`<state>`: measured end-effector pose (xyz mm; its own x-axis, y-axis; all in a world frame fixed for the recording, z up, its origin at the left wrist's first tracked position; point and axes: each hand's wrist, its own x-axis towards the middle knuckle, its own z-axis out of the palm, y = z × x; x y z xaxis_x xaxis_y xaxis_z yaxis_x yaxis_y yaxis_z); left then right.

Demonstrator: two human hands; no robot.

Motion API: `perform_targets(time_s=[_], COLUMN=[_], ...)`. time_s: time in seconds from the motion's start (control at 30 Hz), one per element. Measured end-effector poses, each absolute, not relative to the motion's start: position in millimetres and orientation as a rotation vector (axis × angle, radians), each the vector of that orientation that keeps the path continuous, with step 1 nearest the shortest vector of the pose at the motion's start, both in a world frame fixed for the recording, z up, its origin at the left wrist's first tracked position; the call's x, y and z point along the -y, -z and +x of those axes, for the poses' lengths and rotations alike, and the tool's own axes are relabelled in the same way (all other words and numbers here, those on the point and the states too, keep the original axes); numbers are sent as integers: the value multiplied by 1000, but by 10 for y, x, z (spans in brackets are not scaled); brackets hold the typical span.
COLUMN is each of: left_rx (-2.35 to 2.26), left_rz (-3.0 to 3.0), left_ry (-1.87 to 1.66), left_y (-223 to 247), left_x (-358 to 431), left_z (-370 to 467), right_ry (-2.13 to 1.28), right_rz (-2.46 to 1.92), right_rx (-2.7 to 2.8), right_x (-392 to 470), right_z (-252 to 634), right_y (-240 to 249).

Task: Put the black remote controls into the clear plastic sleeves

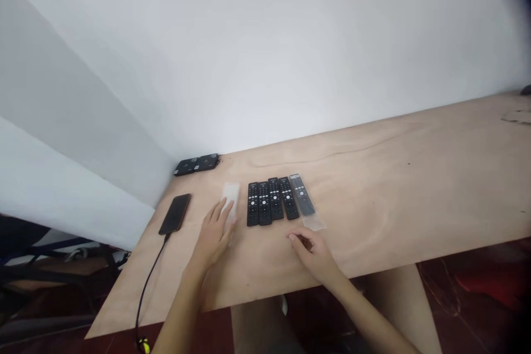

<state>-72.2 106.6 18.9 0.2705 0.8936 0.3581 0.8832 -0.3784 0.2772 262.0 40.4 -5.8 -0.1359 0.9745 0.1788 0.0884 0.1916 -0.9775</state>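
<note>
Several black remote controls (264,203) lie side by side on the wooden table. At the right end of the row, one more remote (302,194) is in a clear plastic sleeve, whose loose end points toward me. My left hand (213,235), fingers spread, rests over the near part of a whitish translucent sleeve (231,194) left of the row. Below the sleeved remote is my right hand (310,251), its fingers curled with thumb and forefinger together; whatever it may hold is too small to make out.
A phone (175,214) with a black cable (150,276) lies at the left of the table (394,193). Two black boxes (196,164) sit at the back left corner against the white wall. A small object (518,116) lies at the far right.
</note>
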Motion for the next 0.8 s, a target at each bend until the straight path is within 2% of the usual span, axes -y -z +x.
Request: perform_targets(time_s=[0.1, 0.17, 0.3, 0.47, 0.67, 0.8], left_rx=[-1691, -1599, -1460, -1425, -1329, -1231], left_rz=[2491, 2500, 2534, 2516, 2443, 2350], left_ry=[-968, -990, -967, -1039, -1126, -1041], left_y=[-252, -219, -88, -50, -66, -73], left_x=[-797, -617, -423, -413, -323, -195], left_z=[-432, -199, 133, 154, 214, 454], right_ry=[-765, -479, -310, -316, -729, -947], right_rz=[-1168, -1298, -1461, -1452, -1337, -1226], right_rx=[1607, 1710, 1808, 1813, 1805, 1831], right_x=[-538, -688, -920, -741, -198, -22], right_z=[2736, 2833, 3035, 3504, 4386, 4482], right_y=[31, 30, 91, 183, 126, -49])
